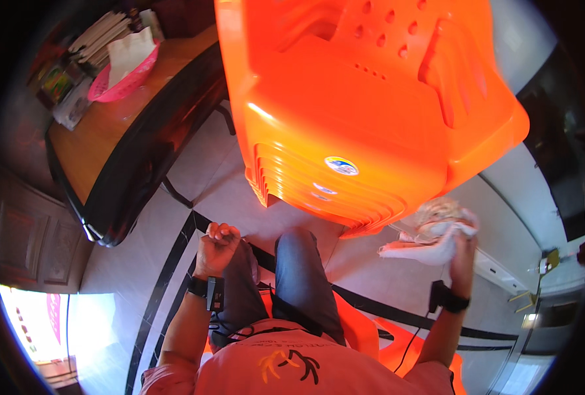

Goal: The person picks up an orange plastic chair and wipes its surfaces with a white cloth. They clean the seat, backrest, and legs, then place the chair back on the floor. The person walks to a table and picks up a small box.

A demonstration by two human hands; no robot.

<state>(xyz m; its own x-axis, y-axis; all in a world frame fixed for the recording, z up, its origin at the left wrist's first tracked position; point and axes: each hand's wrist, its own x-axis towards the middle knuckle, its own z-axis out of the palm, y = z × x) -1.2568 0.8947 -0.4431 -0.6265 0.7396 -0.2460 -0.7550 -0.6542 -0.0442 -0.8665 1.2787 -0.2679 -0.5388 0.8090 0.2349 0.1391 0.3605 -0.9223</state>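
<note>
In front of me stands a stack of orange plastic armchairs, nested one in another, with round stickers on their front edges. My right hand grips a crumpled whitish cloth beside the lower right side of the stack. The cloth hangs out to the left of the fingers, and part of it is blurred. My left hand is held above my left knee with its fingers curled in. Nothing shows in it, and it is apart from the chairs.
On the left is a wooden table with a dark edge, bearing a pink plastic basket with paper in it. I sit on an orange chair. A white cabinet runs along the right. A cable trails from my right wrist.
</note>
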